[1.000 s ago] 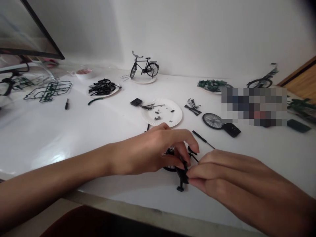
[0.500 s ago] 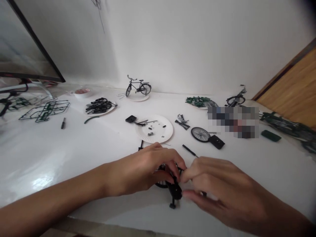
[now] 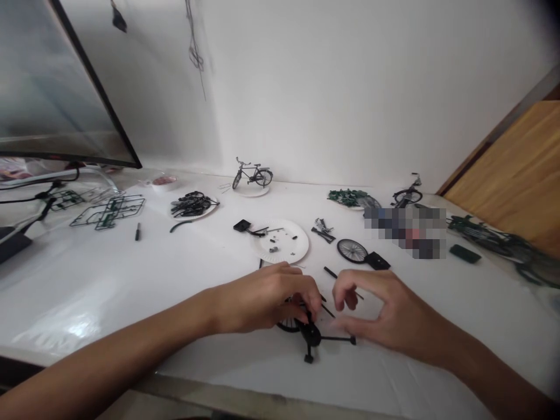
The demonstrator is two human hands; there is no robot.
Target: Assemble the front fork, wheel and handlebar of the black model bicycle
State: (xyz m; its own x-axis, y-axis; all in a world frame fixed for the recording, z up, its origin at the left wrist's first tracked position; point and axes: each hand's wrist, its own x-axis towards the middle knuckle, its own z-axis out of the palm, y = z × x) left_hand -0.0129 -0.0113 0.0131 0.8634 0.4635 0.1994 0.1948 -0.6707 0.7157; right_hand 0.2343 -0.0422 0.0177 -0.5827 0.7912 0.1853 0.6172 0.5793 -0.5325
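Note:
A partly built black model bicycle (image 3: 311,334) lies on the white table right in front of me, with one spoked wheel (image 3: 289,325) half hidden under my left hand (image 3: 266,297). That hand is closed over the upper part of the model, and its fingertips hide the frame. A thin black crank arm (image 3: 336,338) sticks out to the right of the model. My right hand (image 3: 389,309) hovers just beyond that arm with its fingers apart, holding nothing. A small black screwdriver (image 3: 336,277) lies just behind the right hand's fingers.
Behind my hands, a paper plate (image 3: 280,242) holds small parts. A loose spoked wheel (image 3: 352,251) lies to its right. Farther back are a finished model bicycle (image 3: 252,175), a plate of black pieces (image 3: 192,205), a green parts sprue (image 3: 107,213) and a monitor (image 3: 56,87).
My right hand has let go of the model and moved right, its fingers now spread. The crank arm now shows. The view has tilted upward, and my left hand stays on the model.

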